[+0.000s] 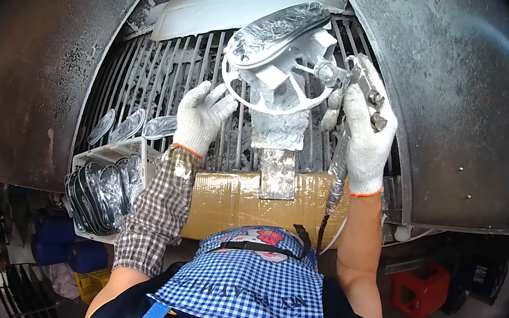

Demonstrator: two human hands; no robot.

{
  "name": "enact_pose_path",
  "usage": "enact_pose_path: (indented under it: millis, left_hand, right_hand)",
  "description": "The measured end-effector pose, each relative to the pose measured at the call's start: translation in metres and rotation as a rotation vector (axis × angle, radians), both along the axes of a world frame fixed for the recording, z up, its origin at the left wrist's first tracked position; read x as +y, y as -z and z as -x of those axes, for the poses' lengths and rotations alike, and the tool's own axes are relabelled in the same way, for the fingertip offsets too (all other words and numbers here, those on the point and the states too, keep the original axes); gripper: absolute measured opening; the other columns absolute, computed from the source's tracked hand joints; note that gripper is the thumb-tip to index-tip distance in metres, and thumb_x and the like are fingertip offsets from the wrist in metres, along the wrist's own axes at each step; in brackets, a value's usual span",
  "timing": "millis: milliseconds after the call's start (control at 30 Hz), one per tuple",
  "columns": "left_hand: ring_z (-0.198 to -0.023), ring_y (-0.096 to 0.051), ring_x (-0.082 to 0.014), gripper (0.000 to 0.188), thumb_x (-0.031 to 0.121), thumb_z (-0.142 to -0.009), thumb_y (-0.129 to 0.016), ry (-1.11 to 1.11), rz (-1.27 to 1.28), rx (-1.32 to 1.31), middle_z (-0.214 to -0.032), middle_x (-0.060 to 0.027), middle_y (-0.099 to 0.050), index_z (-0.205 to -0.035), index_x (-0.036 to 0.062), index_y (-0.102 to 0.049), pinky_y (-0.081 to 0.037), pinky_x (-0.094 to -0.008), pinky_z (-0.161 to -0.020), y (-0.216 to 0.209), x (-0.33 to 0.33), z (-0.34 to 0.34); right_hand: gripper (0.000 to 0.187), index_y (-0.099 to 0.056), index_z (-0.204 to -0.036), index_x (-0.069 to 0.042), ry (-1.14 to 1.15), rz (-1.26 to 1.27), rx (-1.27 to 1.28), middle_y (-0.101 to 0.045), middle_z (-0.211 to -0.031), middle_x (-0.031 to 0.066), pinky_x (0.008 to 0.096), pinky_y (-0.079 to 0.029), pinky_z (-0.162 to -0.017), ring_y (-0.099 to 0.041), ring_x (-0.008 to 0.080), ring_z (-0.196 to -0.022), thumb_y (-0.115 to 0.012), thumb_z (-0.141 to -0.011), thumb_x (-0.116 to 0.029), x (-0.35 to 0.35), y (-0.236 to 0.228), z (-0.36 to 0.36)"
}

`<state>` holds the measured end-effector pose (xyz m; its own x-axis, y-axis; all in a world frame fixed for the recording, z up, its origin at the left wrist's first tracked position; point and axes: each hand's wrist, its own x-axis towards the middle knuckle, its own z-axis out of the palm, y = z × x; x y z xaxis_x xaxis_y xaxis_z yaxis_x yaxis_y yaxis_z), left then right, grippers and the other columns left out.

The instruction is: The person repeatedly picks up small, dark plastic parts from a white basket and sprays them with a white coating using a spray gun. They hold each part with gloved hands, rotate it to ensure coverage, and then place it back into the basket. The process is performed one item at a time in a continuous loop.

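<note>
My left hand (201,116), in a white knit glove, is open with its fingers spread beside the rim of a white spoked wheel (262,107). It looks empty; whether a fingertip touches the rim I cannot tell. On top of the wheel's white supports lies a tilted, sole-shaped piece (279,29), dark and covered in clear film with a pale edge. My right hand (369,136), gloved too, is closed around a metal spray gun (365,77) just right of the wheel. Its hose (333,193) hangs down past my wrist.
A white crate (149,160) at the left holds several film-covered dark pieces (103,193); more lie on the grate (156,73) behind it. Metal booth walls (37,63) rise on both sides. Tan-wrapped padding (223,197) edges the front. A red stool (421,290) stands lower right.
</note>
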<state>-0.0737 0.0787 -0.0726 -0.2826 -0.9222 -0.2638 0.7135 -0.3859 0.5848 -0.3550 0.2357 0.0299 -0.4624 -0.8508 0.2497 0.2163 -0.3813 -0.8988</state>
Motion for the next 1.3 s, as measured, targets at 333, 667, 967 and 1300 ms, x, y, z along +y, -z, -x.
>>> enact_pose_path:
  millis: [333,667,967,1300]
  left_hand:
    - [-0.124,-0.065,-0.0481,0.026,0.019,-0.099,-0.065,-0.029,0.066,0.019,-0.139,-0.0329,-0.06,-0.117,0.0015,-0.06,-0.058,-0.061,-0.103,0.005,-0.019,-0.009]
    - [-0.1,-0.072,-0.0332,0.02,0.016,-0.1,-0.062,0.001,-0.078,-0.05,-0.109,-0.015,-0.073,-0.117,0.0054,-0.062,-0.061,-0.0486,-0.091,0.017,0.044,0.031]
    - [-0.114,-0.068,-0.0372,0.046,0.017,-0.097,-0.063,0.13,-0.111,0.101,-0.126,-0.0189,-0.068,-0.139,0.0008,-0.057,-0.058,-0.0537,-0.099,0.021,0.07,0.057]
    - [-0.116,-0.066,-0.0375,0.045,0.016,-0.097,-0.062,0.128,-0.073,0.102,-0.129,-0.019,-0.067,-0.138,-0.0008,-0.057,-0.054,-0.056,-0.106,0.013,0.065,0.052]
  right_hand:
    - [0.05,-0.048,-0.157,0.003,0.045,0.057,-0.024,-0.069,-0.097,0.0036,0.0226,-0.053,-0.064,-0.061,0.0056,-0.076,-0.062,-0.11,-0.009,0.004,-0.011,0.008]
    - [0.055,-0.045,-0.158,0.005,0.158,0.004,0.048,-0.07,-0.103,0.0065,0.021,-0.053,-0.064,-0.061,0.0059,-0.074,-0.064,-0.109,-0.009,0.006,-0.029,-0.004]
    - [0.055,-0.053,-0.153,0.008,0.0,-0.011,0.184,-0.073,-0.122,0.011,0.0236,-0.055,-0.075,-0.067,0.0079,-0.087,-0.071,-0.103,-0.008,-0.011,-0.016,-0.028]
    - [0.052,-0.052,-0.154,0.007,0.002,-0.015,0.072,-0.071,-0.136,0.0148,0.0286,-0.054,-0.1,-0.068,0.0132,-0.114,-0.066,-0.106,-0.008,-0.003,-0.013,-0.023]
